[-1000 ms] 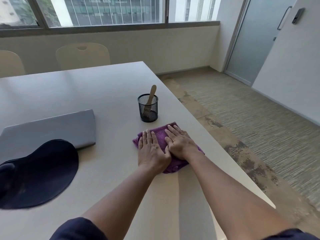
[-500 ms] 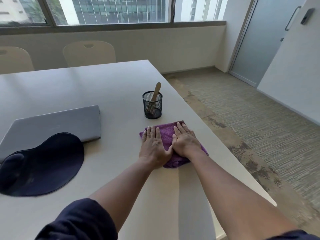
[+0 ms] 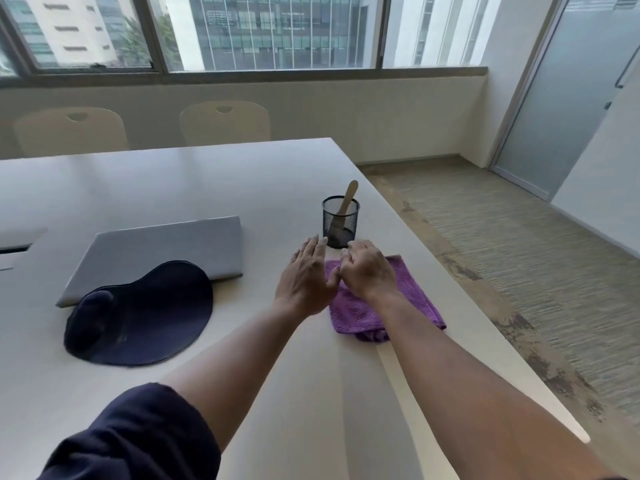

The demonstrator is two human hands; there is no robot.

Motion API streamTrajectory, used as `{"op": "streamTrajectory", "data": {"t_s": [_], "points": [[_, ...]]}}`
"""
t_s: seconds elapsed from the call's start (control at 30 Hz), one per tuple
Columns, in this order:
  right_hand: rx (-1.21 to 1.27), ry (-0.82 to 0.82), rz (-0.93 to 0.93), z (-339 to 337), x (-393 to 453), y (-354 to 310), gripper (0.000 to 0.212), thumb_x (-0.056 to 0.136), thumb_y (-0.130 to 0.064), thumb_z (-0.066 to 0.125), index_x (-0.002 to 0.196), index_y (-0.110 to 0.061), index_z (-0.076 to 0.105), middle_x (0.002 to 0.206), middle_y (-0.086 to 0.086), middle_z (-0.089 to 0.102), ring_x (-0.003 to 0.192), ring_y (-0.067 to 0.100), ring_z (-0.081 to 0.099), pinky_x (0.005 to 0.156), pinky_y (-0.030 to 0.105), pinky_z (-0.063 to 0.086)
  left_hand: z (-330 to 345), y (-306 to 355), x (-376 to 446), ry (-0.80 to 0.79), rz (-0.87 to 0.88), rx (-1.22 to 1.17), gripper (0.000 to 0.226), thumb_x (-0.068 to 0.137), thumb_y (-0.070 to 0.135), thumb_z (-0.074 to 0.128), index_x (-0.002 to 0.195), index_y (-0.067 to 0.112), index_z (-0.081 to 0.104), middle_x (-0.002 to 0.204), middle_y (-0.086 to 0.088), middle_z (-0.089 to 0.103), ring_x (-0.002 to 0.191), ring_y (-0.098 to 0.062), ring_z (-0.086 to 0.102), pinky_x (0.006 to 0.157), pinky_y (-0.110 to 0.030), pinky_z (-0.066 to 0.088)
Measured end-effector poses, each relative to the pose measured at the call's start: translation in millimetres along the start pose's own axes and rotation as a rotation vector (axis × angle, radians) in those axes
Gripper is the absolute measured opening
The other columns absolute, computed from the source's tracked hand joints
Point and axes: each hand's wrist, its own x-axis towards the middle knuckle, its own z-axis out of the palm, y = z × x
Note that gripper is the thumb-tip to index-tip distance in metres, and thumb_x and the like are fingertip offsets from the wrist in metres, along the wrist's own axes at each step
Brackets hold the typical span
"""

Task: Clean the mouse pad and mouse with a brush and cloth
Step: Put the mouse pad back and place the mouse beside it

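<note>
The purple cloth lies folded on the surface beneath the right hand, loosely curled, empty. Left hand flat, open, beside it — the brush stands just beyond both. Judged step: fetching the brush; mouse pad untouched, left of the hands.

cloth: purple, folded, flat near the table's right edge | brush: pale wooden handle up, leaning in a black mesh cup just beyond the cloth | mouse pad: dark navy, rounded, wrist rest at left, flat, overlapping a closed laptop's near edge
</note>
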Motion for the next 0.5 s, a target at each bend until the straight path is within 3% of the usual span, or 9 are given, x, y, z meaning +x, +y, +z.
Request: {"op": "streamTrajectory", "data": {"t_s": [0.13, 0.33, 0.5], "points": [[0.109, -0.003, -0.009, 17, -2, -40, 0.033, 0.097, -0.03, 0.042, 0.108, -0.008, 0.065, 0.12, 0.012, 0.061, 0.112, 0.029, 0.055, 0.091, 0.036, 0.043, -28, -31, -13, 0.063, -0.105, 0.016, 0.064, 0.097, 0.042, 0.044, 0.153, 0.017, 0.026, 0.161, -0.004, 0.025, 0.146, -0.019, 0.026, 0.116, -0.035, 0.025], [0.271, -0.064, 0.033, 48, -14, -97, 0.029, 0.092, -0.032, 0.049, 0.106, -0.013, 0.066, 0.113, 0.009, 0.068, 0.107, 0.028, 0.06, 0.09, 0.035, 0.049, -71, -84, -44, 0.183, -0.284, 0.008, 0.049, 0.097, 0.04, 0.041, 0.143, 0.024, 0.04, 0.15, 0.003, 0.043, 0.122, -0.026, 0.056, 0.091, -0.038, 0.045], [0.345, -0.147, 0.043, 76, -26, -140, 0.026, 0.089, -0.027, 0.053, 0.109, -0.016, 0.068, 0.112, 0.006, 0.07, 0.104, 0.023, 0.063, 0.09, 0.029, 0.049, -107, -141, -73, 0.326, -0.518, -0.091, 0.036, 0.095, 0.035, 0.044, 0.127, 0.025, 0.056, 0.129, 0.0, 0.059, 0.116, -0.023, 0.057, 0.091, -0.036, 0.043]]}}
